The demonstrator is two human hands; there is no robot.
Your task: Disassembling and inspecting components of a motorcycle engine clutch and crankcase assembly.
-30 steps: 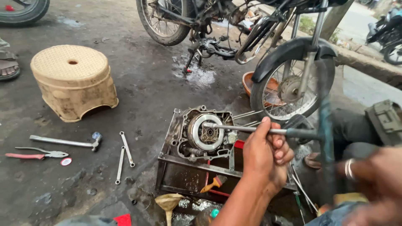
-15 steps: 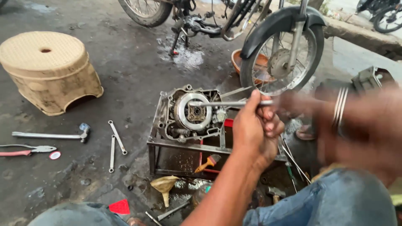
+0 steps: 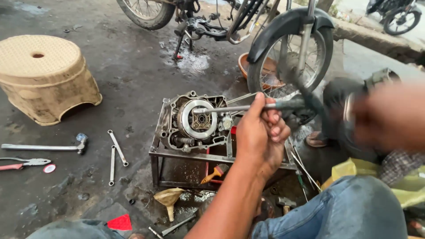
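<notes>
An opened motorcycle engine [image 3: 195, 121] with a round clutch sits on a metal frame stand [image 3: 212, 157]. A long T-handle wrench [image 3: 230, 107] is set on the clutch centre. My left hand [image 3: 261, 132] is closed around its shaft. My right hand [image 3: 389, 115] is a blur at the right, its fingers at the dark cross handle [image 3: 316, 108], which is also blurred.
A tan plastic stool [image 3: 44, 75] stands at the left. On the wet ground lie a hammer [image 3: 44, 147], two spanners [image 3: 117, 148], red-handled pliers [image 3: 22, 163] and a funnel [image 3: 168, 197]. A motorcycle wheel [image 3: 287, 57] stands close behind the engine.
My right hand has swung round with the cross handle and stays blurred. My left hand keeps its grip on the shaft. The view has shifted slightly.
</notes>
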